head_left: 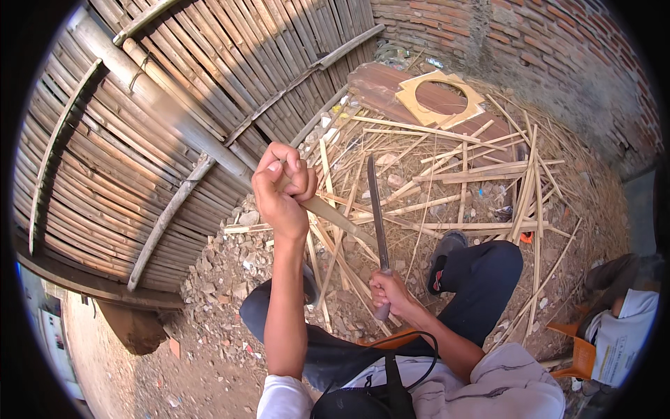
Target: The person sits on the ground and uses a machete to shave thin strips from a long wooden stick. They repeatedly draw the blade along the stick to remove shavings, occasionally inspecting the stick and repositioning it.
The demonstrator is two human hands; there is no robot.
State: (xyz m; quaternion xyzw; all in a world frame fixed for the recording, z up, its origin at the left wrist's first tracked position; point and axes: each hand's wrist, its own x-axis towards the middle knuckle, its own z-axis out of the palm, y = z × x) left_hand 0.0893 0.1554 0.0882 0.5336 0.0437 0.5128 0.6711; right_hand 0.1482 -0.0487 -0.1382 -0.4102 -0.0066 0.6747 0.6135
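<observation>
Raised in front of me on the left, my left hand [283,192] is closed round one end of a pale bamboo strip [338,222]. The strip slants down to the right, its far end close to the blade of a machete [378,216]. I cannot tell whether strip and blade touch. My right hand [395,293] grips the machete by its handle, low between my knees, with the long dark blade pointing up and away. Several split bamboo strips [447,225] lie crisscrossed on the ground beyond my hands.
A slatted bamboo wall [202,77] rises on the left, a brick wall [537,49] at the back right. A yellowish board with a round hole [408,94] lies on a brown panel [377,87]. Rubble [216,300] covers the ground. Another person [621,328] sits at the right on an orange chair [583,357].
</observation>
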